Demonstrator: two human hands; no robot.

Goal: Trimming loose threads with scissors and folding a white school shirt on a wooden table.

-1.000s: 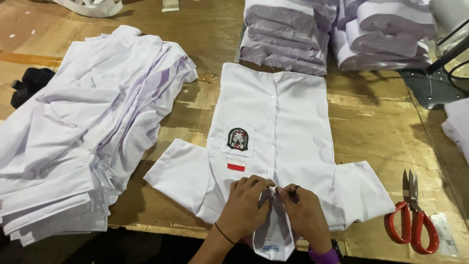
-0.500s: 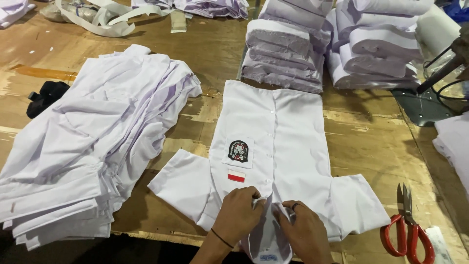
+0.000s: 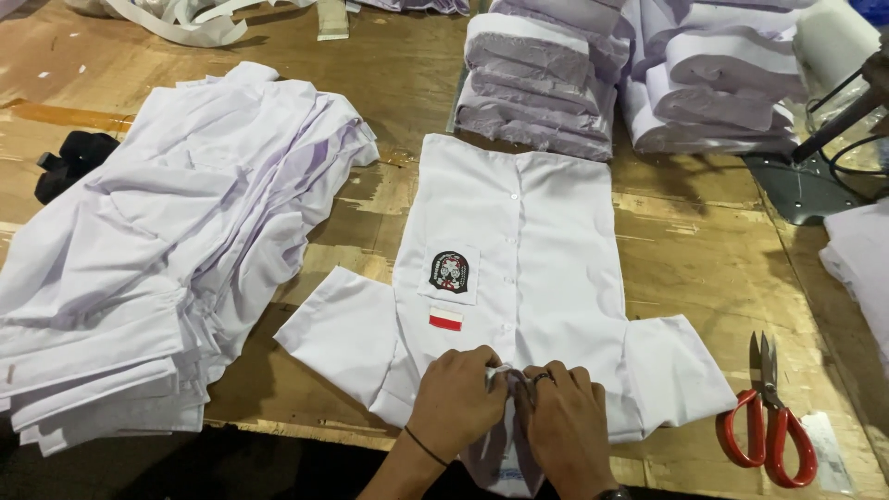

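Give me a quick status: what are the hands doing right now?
Left hand and right hand both pinching collar of white short-sleeved school shirt. Shirt flat, buttoned, on wooden table. Red-handled scissors clear, off right.

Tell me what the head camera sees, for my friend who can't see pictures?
Two hands, left hand and right hand, pinch the collar of a white shirt lying flat, buttoned, on a wooden table. A heap of white shirts lies to its left, folded stacks lie beyond, and red-handled scissors rest at right.
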